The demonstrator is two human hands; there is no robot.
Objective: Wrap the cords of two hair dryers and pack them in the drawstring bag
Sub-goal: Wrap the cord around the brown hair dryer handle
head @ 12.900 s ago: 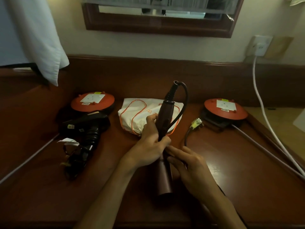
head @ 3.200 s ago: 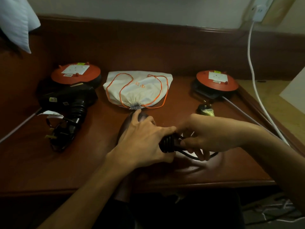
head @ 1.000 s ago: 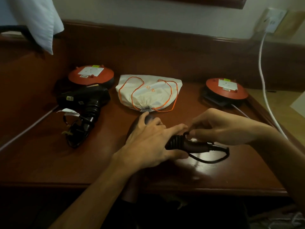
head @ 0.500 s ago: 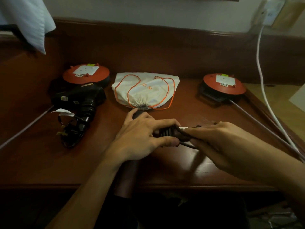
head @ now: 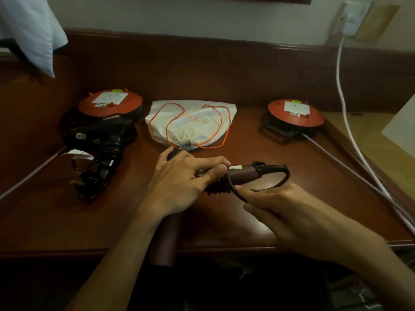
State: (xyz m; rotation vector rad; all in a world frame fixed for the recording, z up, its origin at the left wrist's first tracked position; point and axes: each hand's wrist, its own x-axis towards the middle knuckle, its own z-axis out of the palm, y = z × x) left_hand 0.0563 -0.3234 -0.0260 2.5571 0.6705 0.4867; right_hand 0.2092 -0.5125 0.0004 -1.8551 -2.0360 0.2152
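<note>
Brightness: dim and warm-toned, with the pale wall (head: 202, 16) at the top the brightest area.
Light source: not in frame; light seemed to fall from above and ahead.
Glare: soft sheen on the polished tabletop (head: 258, 223), near its front edge.
Shadows: near-black below the tabletop edge; the black hair dryer (head: 101, 135) lost detail in the gloom.
Sharpness: mildly soft and grainy, hands (head: 179, 182) slightly smeared.
Distortion: wide-angle bending of straight lines near the edges.
</note>
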